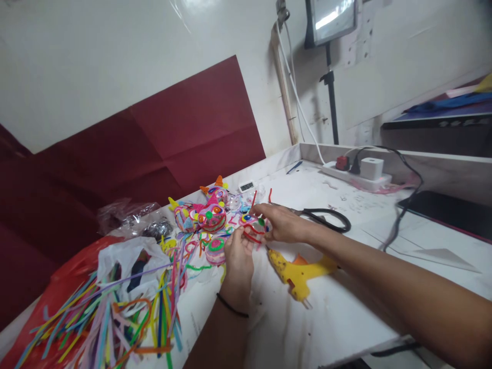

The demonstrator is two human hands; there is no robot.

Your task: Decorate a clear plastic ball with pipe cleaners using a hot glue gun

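Observation:
My left hand (239, 256), with a dark band at the wrist, is closed with its fingertips on a bent red pipe cleaner (253, 237). From the right my right hand (282, 224) reaches in, fingers curled around the same red pipe cleaner, whose ends stick up above the fingers. Just behind the fingers a small colourful animal head (247, 219) is partly hidden; I cannot tell whether either hand touches it. A similar pink head (212, 218) with orange eyes and a green nose lies to the left. Below my right hand rests a yellow hot glue gun (294, 271).
Many coloured pipe cleaners (103, 318) spread over a red bag (65, 287) at left. Black-handled scissors (326, 219) lie beyond my right forearm. A white power strip (357, 177) with cables and a dark phone-like slab (449, 215) are at right. A small digital timer (246, 186) stands behind.

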